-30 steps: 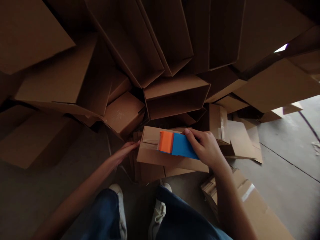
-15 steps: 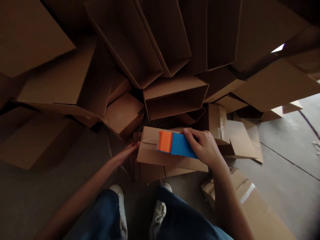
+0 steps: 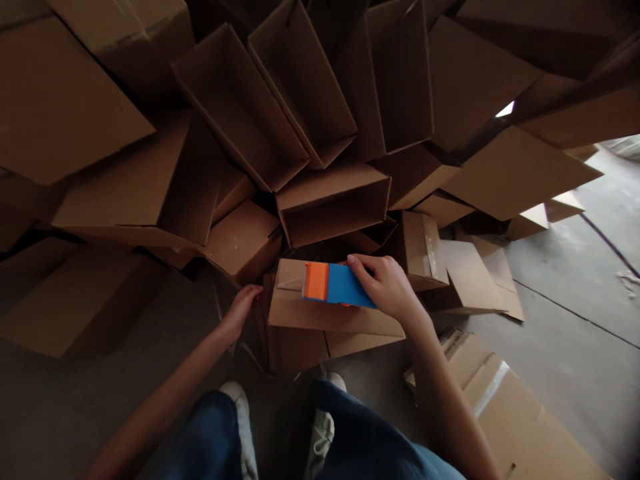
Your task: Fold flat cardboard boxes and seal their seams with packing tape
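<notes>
A small cardboard box (image 3: 310,313) stands on the floor just in front of my feet. My right hand (image 3: 387,287) is closed round a blue and orange tape dispenser (image 3: 333,283) that lies across the box's top, its orange end pointing left. My left hand (image 3: 243,310) rests against the box's left side, its fingers curled onto the edge. My blue-trousered legs and white shoes (image 3: 320,427) show below the box.
A heap of open and closed cardboard boxes (image 3: 280,120) fills the far and left side. Flattened taped cardboard (image 3: 500,400) lies at my right. Grey concrete floor (image 3: 575,320) shows at the right and lower left.
The view has tilted upward, so everything sits lower and slightly left in frame. My left hand has curled more tightly onto the box's left edge. My right hand still holds the dispenser on top.
</notes>
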### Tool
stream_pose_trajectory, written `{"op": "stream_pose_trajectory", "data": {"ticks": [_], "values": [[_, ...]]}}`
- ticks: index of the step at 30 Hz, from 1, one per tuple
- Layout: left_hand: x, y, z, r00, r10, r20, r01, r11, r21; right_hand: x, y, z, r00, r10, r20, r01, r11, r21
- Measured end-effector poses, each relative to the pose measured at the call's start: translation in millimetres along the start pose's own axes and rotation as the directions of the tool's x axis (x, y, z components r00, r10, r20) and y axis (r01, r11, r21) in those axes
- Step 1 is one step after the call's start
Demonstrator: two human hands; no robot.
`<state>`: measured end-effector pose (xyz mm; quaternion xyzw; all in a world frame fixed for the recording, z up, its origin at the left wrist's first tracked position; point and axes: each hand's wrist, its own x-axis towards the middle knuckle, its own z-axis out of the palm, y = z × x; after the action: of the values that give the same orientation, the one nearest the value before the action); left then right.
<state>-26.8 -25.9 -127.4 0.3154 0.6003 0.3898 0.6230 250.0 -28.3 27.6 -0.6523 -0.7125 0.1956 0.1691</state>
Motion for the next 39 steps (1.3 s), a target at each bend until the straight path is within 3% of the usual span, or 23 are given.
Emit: {"op": "stream_pose_trajectory", "data": {"ticks": [4, 7, 9, 13, 20, 26, 39], "values": [[-2, 68, 17.4, 0.964, 0.261, -0.053, -0.263, 0.965, -0.018, -1, -1, -1, 1.000, -0.015, -0.012, 0.015, 1.000, -0.014], [6, 93, 47.8, 0.868, 0.480, -0.131, -0.450, 0.870, 0.202, -1, -2, -1, 1.000, -0.012, -0.017, 0.011, 0.999, -0.041], [13, 93, 68.4, 0.848, 0.514, -0.127, -0.440, 0.818, 0.369, -1, -2, -1, 1.000, -0.010, -0.019, 0.009, 0.998, -0.066], [22, 75, 90.1, 0.874, 0.481, -0.070, -0.385, 0.774, 0.503, 0, -3, 0, 1.000, -0.007, -0.022, 0.005, 0.993, -0.117], [17, 74, 88.9, 0.936, 0.351, -0.001, -0.244, 0.652, 0.718, -4, -8, -3, 0.998, -0.060, 0.008, 0.061, 0.988, -0.142], [14, 77, 90.4, 0.954, 0.300, 0.011, -0.194, 0.590, 0.783, -4, -7, -2, 0.999, -0.054, 0.006, 0.054, 0.992, -0.110], [21, 71, 87.4, 0.952, 0.305, 0.014, -0.217, 0.644, 0.734, 4, 3, -2, 0.997, -0.079, 0.024, 0.079, 0.997, -0.024]]}}
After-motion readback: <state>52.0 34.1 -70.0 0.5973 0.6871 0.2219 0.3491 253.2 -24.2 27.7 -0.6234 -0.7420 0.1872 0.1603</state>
